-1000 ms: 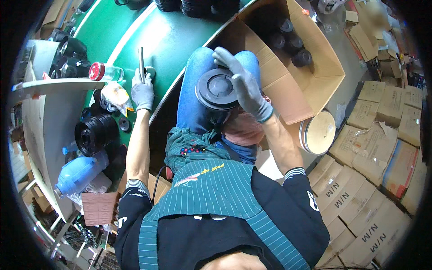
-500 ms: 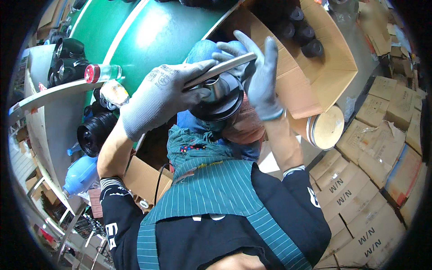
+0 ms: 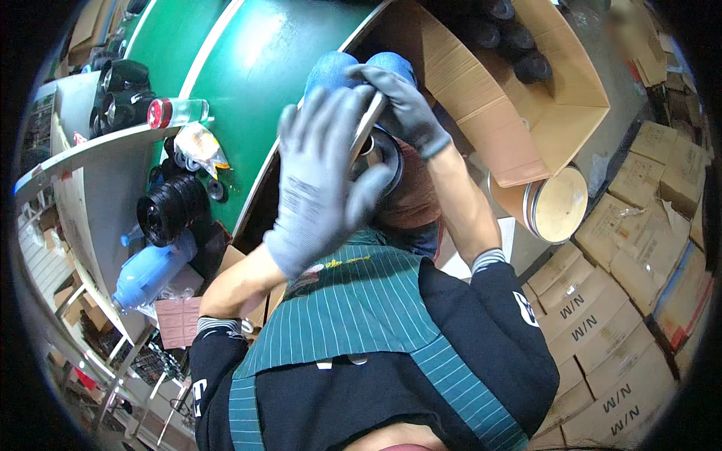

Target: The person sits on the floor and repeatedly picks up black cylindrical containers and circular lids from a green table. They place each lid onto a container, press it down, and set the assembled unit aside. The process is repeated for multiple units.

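Over my lap is a round black part (image 3: 391, 154) with a shiny metal cylinder (image 3: 368, 154) in its middle. A flat grey bar (image 3: 369, 124), seen nearly edge-on, slants above the cylinder. My right hand (image 3: 406, 109), in a grey glove, curls its fingers over the bar's far end. On the near side, my gloved left hand (image 3: 320, 177) has its fingers stretched and its thumb apart. It hides part of the bar and the black part; whether its palm touches the bar cannot be seen.
A green-topped table (image 3: 252, 71) lies ahead. An open carton (image 3: 519, 146) with black round parts stands at the right, beside a round drum (image 3: 560, 204). Stacked black rings (image 3: 173, 210), a red-lidded jar (image 3: 177, 113) and a blue bottle (image 3: 154, 274) are at the left. Boxes (image 3: 639, 316) are piled at right.
My left hand has let go of the bar, opened and moved right. My right hand has gone from spread fingers to curling over the bar's far end. The bar now slants more steeply.
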`<state>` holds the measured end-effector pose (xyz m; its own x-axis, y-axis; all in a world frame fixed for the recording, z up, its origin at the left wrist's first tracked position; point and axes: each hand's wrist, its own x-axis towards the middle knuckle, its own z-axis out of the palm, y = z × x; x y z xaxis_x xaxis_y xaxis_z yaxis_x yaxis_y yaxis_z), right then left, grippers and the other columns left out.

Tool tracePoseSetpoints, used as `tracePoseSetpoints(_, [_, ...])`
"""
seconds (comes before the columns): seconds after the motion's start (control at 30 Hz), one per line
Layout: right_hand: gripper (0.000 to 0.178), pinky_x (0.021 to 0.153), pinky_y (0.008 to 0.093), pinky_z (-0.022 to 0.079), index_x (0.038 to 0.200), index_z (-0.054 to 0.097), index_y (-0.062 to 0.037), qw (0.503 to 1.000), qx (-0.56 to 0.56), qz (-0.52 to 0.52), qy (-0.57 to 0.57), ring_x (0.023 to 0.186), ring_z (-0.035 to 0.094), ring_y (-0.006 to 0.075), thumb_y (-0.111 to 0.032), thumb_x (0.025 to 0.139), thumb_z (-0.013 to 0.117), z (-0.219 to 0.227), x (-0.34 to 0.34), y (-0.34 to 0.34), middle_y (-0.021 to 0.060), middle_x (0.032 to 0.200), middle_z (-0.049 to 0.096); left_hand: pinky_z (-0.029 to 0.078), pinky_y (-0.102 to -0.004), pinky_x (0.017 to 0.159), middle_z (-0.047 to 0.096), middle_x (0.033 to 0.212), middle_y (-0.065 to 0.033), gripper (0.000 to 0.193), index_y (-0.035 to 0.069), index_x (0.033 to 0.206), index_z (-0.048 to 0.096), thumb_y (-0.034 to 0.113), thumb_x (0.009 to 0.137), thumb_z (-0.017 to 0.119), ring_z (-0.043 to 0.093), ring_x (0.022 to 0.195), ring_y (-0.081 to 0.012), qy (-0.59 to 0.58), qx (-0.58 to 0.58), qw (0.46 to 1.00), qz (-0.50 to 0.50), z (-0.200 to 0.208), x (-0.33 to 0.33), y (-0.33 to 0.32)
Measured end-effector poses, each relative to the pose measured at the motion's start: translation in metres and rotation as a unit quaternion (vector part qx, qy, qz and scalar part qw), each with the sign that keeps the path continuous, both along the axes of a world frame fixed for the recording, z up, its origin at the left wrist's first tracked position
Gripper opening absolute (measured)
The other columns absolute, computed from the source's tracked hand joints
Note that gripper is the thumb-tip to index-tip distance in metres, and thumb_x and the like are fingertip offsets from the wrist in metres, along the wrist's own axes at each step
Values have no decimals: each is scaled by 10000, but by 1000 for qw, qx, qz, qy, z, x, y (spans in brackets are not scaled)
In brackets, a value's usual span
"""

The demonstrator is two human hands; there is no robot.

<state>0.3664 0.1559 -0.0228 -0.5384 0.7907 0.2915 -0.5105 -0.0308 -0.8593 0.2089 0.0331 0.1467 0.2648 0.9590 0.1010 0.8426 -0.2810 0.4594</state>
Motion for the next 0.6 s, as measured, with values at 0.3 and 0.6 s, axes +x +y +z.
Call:
tracePoseSetpoints(0.3, [299, 1239, 589, 379, 1119, 758, -65, 977, -174, -18, 121, 1105, 700, 343, -310, 1065, 597, 50, 48, -111, 92, 925, 754, 427, -478, 1196, 639, 1406, -277, 447, -27, 1417, 634, 238, 1108, 450, 581, 1368, -438, -169, 42, 985, 12, -54, -74, 44])
tracePoseSetpoints(0.6, [251, 1096, 565, 489, 536, 580, -144, 907, 364, 134, -165, 665, 538, 251, -200, 703, 759, 123, 48, -84, -1, 551, 426, 558, -375, 850, 716, 978, -119, 523, 62, 1353, 707, 451, 1170, 408, 683, 898, -205, -309, -215, 909, -177, -98, -70, 102])
